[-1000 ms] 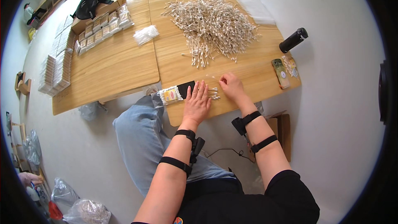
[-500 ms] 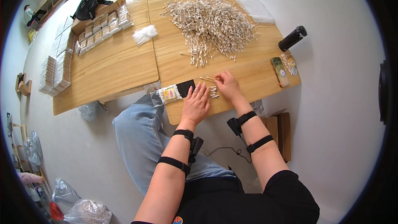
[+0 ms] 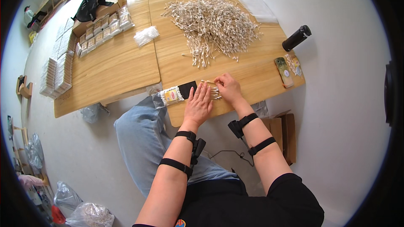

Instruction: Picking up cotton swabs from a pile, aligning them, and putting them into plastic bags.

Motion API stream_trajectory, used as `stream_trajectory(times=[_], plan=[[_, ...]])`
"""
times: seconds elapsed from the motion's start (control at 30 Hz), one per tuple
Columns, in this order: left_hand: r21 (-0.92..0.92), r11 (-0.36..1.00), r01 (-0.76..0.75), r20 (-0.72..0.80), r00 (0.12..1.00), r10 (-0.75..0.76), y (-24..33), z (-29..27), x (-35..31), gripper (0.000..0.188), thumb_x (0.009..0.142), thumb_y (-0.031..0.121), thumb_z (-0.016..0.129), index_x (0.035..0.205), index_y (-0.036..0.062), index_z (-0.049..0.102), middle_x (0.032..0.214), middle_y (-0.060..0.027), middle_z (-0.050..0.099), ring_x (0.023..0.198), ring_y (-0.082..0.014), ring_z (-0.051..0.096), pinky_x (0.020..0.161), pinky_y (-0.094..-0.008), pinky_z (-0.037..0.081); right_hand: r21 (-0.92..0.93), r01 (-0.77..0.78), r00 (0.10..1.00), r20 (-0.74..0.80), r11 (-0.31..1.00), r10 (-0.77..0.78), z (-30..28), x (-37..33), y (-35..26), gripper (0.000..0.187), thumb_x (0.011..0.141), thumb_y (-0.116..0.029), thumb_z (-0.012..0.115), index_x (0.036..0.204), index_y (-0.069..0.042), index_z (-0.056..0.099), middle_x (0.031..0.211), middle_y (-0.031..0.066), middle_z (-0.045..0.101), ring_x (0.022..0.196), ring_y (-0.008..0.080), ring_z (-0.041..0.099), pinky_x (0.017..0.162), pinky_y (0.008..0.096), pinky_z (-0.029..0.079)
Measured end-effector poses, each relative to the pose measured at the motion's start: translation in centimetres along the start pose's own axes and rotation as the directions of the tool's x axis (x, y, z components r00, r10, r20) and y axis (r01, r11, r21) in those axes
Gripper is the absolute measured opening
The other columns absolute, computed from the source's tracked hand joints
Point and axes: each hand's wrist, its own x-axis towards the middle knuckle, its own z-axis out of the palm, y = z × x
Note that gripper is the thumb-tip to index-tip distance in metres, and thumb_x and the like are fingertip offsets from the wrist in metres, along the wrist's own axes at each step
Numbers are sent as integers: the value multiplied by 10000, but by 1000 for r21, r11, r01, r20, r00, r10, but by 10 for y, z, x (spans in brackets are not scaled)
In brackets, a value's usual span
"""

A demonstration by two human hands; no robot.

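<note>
My left hand (image 3: pixel 198 107) lies flat with its fingers stretched out over a row of cotton swabs (image 3: pixel 215 93) near the table's front edge. The swab tips stick out to the right of its fingers; the rest of the row is hidden beneath them. My right hand (image 3: pixel 229 89) is closed in a pinch on a cotton swab (image 3: pixel 206 81), which reaches left to just above my left fingertips. To the left of the row lies a dark flat piece (image 3: pixel 187 89), and beside it a clear packet of cotton swabs (image 3: pixel 171 96) with a yellow label.
A large heap of loose cotton swabs (image 3: pixel 214 25) covers the table's far part. At the right stand a black bottle (image 3: pixel 296 38) and a phone (image 3: pixel 283 72). On the left table are clear bags (image 3: pixel 146 36), filled packets (image 3: pixel 99 33) and stacked packs (image 3: pixel 63 73).
My right hand has moved slightly left, bringing the pinched swab closer to the row under my left hand. My left hand has stayed in place.
</note>
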Motion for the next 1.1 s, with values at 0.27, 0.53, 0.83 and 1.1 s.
stream_trajectory(times=[0.27, 0.53, 0.83, 1.1], plan=[[-7, 992, 127, -103, 987, -127, -5, 11, 1, 624, 951, 329, 522, 1505, 99, 351, 1585, -136, 282, 1475, -296, 240, 1205, -463, 168, 38, 21, 997, 72, 999, -23, -1, -7, -11, 83, 807, -157, 662, 857, -123, 719, 894, 51, 652, 806, 262, 656, 722, 387, 523], [-41, 991, 126, -84, 988, -129, -4, 15, 2, 612, 961, 349, 505, 1501, 101, 363, 1580, -154, 288, 1468, -292, 260, 1197, -469, 178, -321, 257, 960, -25, 911, -280, -6, -53, 5, 552, 898, -289, 606, 1369, -24, 496, 1374, 173, 534, 1339, 340, 433, 1114, 476, 321], [-50, 995, 89, -32, 995, -91, -4, 9, 2, 585, 987, 387, 441, 1484, 82, 393, 1570, -160, 310, 1472, -285, 256, 1196, -478, 168, -486, 304, 952, 183, 819, -244, 16, -67, -10, 667, 941, -333, 499, 1479, 24, 336, 1529, 193, 370, 1443, 313, 310, 1188, 526, 166], [-37, 996, 78, -49, 996, -79, -5, 8, 0, 611, 996, 413, 421, 1469, 28, 396, 1566, -174, 311, 1471, -294, 255, 1198, -483, 159, -451, 247, 967, 175, 858, -186, 23, -64, -18, 588, 944, -251, 460, 1485, -39, 372, 1546, 134, 369, 1450, 269, 307, 1197, 497, 159]])
